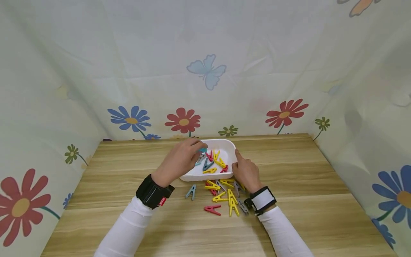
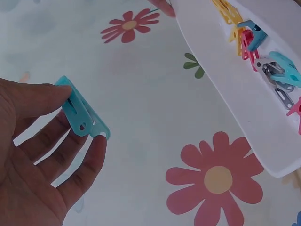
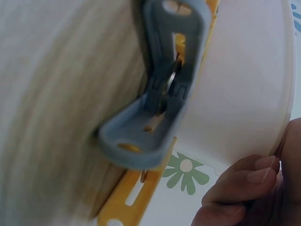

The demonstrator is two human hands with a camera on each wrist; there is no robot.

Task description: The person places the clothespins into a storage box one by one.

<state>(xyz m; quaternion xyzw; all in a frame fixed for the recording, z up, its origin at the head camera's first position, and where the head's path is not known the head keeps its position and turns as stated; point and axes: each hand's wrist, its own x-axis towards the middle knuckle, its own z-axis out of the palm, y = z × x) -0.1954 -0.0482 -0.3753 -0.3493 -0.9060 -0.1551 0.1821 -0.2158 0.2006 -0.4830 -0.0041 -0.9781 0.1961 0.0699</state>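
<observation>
A turquoise clothespin (image 2: pixel 81 109) is pinched between the thumb and fingers of my left hand (image 1: pixel 178 160), above the left side of a white plastic tray (image 1: pixel 192 176). My right hand (image 1: pixel 248 175) grips the tray at its right side, the index finger lying along the rim. In the right wrist view its other fingers (image 3: pixel 249 181) are curled against the tray wall. Inside the tray lie several clothespins: yellow (image 1: pixel 220 162), red (image 1: pixel 209 156), dark blue-grey (image 1: pixel 207 165) and turquoise.
In front of the tray several yellow, red and grey clothespins lie loosely piled on the wooden table (image 1: pixel 154 228). One blue-grey clothespin (image 1: pixel 191 192) lies apart to the left, and a red one (image 1: pixel 212 210) lies nearest me. Flower-printed curtains (image 1: pixel 154 46) enclose the table.
</observation>
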